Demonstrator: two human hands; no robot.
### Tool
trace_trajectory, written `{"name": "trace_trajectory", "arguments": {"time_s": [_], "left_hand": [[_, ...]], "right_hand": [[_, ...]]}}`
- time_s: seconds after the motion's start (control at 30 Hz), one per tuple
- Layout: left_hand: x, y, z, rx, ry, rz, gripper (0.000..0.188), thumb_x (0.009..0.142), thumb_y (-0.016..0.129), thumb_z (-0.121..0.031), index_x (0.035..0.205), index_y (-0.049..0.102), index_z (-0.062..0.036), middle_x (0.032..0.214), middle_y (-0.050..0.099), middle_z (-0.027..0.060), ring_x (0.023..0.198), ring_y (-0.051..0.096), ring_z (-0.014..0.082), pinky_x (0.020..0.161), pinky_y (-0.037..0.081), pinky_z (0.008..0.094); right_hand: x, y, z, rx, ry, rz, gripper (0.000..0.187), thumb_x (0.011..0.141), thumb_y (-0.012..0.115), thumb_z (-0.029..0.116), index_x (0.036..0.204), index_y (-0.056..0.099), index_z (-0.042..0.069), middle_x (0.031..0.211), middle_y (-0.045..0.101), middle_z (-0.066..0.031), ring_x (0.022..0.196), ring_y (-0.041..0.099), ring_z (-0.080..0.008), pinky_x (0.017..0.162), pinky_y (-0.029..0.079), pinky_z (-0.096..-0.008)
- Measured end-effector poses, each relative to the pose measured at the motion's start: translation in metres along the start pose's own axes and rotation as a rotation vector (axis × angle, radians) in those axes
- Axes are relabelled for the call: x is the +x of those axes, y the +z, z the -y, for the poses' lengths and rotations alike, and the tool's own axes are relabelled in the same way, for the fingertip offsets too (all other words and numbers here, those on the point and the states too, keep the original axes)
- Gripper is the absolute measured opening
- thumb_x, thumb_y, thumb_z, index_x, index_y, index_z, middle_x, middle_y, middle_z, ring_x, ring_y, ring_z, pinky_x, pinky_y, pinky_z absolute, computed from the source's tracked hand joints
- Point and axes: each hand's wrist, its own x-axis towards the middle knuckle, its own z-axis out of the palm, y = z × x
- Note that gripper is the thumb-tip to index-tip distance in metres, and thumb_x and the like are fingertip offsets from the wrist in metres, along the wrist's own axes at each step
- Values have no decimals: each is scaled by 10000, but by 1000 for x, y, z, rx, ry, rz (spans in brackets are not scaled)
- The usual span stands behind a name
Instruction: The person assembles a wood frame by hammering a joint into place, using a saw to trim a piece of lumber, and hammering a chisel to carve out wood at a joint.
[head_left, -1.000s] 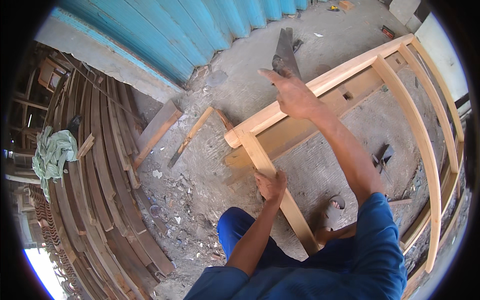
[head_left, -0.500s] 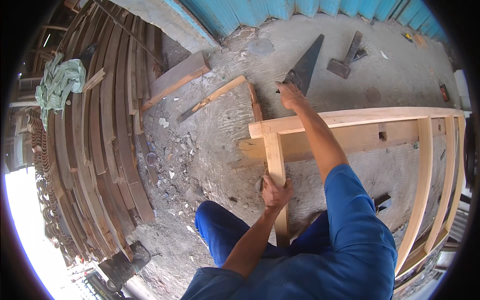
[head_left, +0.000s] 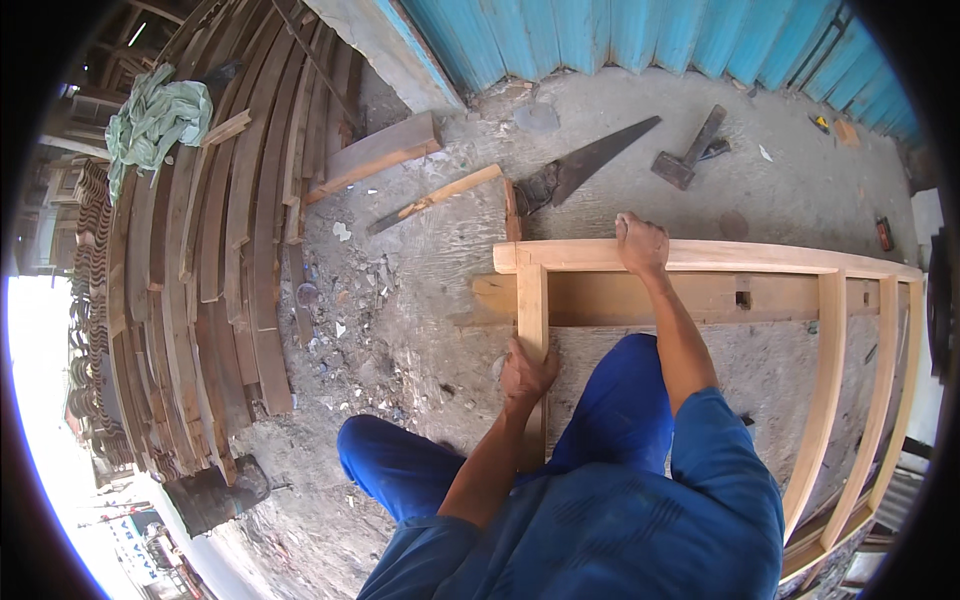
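Note:
A pale wooden frame (head_left: 760, 256) lies in front of me, its long rail running to the right with several crosspieces. My left hand (head_left: 527, 372) is closed round the end crosspiece (head_left: 533, 300), a little below its joint with the rail. My right hand (head_left: 642, 243) grips the long rail, fingers folded over its far edge. Beyond the rail a handsaw (head_left: 605, 160) rests on the concrete floor, its dark handle to the left and blade pointing up right. Under the frame lies a thick board (head_left: 640, 298) with a square hole in it.
A large hammer (head_left: 688, 155) lies right of the saw. Left of it are a thin wood strip (head_left: 435, 198) and a thick plank (head_left: 375, 155). Long boards (head_left: 240, 220) are piled at the left, with green cloth (head_left: 160, 120) on top. A blue corrugated wall (head_left: 640, 35) closes the far side.
My right hand has let go of the saw and come back onto the long rail. The saw now lies turned on the floor. My left hand keeps its grip on the crosspiece.

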Motion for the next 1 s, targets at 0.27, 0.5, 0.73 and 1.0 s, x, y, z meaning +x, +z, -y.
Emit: {"name": "trace_trajectory", "arguments": {"time_s": [0.27, 0.5, 0.73, 1.0], "left_hand": [[22, 5, 9, -190, 55, -80, 691, 901, 581, -565, 1299, 499, -6, 1008, 663, 324, 974, 637, 487, 835, 512, 537], [114, -19, -18, -200, -50, 140, 694, 949, 495, -595, 1304, 550, -1, 1087, 646, 322, 961, 630, 497, 823, 504, 510], [142, 37, -11, 29, 207, -123, 549, 1032, 403, -470, 1160, 644, 6, 991, 664, 307, 832, 638, 471, 723, 517, 497], [144, 37, -10, -207, 58, -108, 568, 1057, 339, -432, 1033, 656, 38, 1000, 653, 319, 950, 602, 501, 776, 500, 524]], "right_hand": [[2, 10, -14, -46, -8, -64, 314, 982, 462, 343, 1055, 656, 107, 949, 720, -177, 944, 686, -355, 928, 455, -478], [-3, 11, 4, -165, 58, -5, 318, 991, 440, 347, 1061, 667, 136, 955, 724, -149, 942, 689, -333, 911, 473, -468], [4, 28, -9, -186, 75, -104, 271, 942, 485, 343, 1016, 683, 174, 924, 724, -147, 854, 697, -344, 827, 508, -479], [4, 9, -4, -29, 59, -28, 253, 910, 499, 281, 971, 691, 127, 869, 723, -163, 850, 697, -335, 847, 464, -476]]}}
